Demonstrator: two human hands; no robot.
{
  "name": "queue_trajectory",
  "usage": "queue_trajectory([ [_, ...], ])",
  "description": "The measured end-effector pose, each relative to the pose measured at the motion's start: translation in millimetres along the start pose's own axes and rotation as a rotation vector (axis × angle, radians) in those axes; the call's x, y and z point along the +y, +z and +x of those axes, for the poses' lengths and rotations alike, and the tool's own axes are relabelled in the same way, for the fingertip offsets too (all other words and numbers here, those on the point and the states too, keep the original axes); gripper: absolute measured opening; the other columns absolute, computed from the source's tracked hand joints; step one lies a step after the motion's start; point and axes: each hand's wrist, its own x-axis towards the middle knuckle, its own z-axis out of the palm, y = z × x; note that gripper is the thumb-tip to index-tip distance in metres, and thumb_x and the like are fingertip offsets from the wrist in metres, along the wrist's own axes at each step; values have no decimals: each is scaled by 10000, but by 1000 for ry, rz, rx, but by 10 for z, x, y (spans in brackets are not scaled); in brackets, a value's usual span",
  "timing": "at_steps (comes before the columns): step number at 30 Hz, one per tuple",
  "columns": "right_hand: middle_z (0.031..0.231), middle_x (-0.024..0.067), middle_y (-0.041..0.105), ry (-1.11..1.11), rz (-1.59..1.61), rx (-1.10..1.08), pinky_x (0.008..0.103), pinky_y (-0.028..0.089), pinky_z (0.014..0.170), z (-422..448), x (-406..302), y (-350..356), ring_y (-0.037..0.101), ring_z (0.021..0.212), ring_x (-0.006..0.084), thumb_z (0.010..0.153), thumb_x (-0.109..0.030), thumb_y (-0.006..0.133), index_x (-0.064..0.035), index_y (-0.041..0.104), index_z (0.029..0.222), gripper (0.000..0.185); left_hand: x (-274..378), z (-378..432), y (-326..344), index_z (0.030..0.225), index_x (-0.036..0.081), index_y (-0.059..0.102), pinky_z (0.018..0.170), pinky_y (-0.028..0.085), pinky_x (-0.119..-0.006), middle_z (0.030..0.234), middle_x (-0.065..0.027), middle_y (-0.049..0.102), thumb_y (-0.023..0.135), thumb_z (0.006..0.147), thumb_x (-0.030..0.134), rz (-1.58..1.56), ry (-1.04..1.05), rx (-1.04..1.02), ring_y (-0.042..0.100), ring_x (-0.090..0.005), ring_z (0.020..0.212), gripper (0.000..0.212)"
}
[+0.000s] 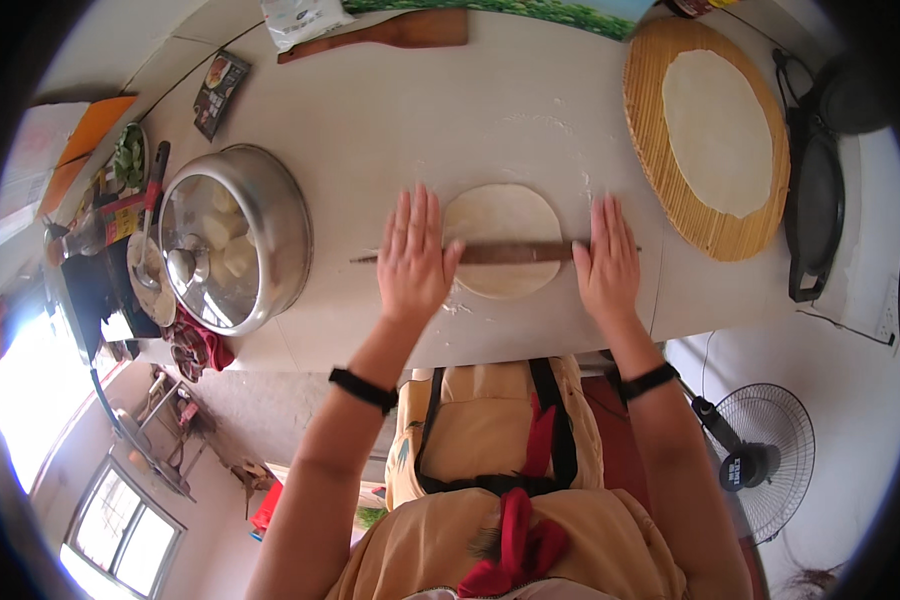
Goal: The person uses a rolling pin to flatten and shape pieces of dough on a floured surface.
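A round sheet of dough (502,214) lies flat on the pale counter in front of me. Across it rests a thin dark wooden rolling pin (521,253) with tapered ends, slightly blurred. My left hand (418,255) lies palm down over the pin's left part, fingers extended. Over its right part, my right hand (607,259) is likewise flat, fingers pointing away from me. Neither hand wraps around the pin. Flour (457,307) is scattered near the dough. A larger dough sheet (716,131) lies on an oval woven mat (645,124) at the right.
A lidded steel pot (289,225) stands left, beside a bowl with a spoon (144,262). A wooden spatula (420,28) and a plastic bag (300,22) lie at the back. Dark pans (817,202) are at the far right. A fan (765,461) stands below the counter's right end.
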Motion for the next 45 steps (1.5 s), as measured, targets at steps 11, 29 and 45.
queue_trajectory([
  [11,1393,125,451,38,-74,30,425,351,1034,68,-108,16,424,1285,301,926,-317,493,-59,442,1349,498,-201,239,80,1417,-16,291,1118,238,-437,1478,-170,298,390,955,377,141,45,-60,253,-340,1378,615],
  [29,1389,85,467,-95,-64,-141,426,364,1028,-223,-314,-212,401,1314,240,935,-268,470,-103,412,1378,477,-117,-340,76,1421,-51,245,1134,199,-443,1491,-205,245,383,963,336,84,-52,-90,212,-369,1387,616],
  [45,1403,65,448,-185,-136,-1,452,314,1060,654,-159,134,397,1311,238,967,-314,414,-128,469,1328,409,-273,97,136,1412,-29,281,1126,220,-446,1469,-186,303,413,943,350,25,-177,107,251,-350,1378,617],
])
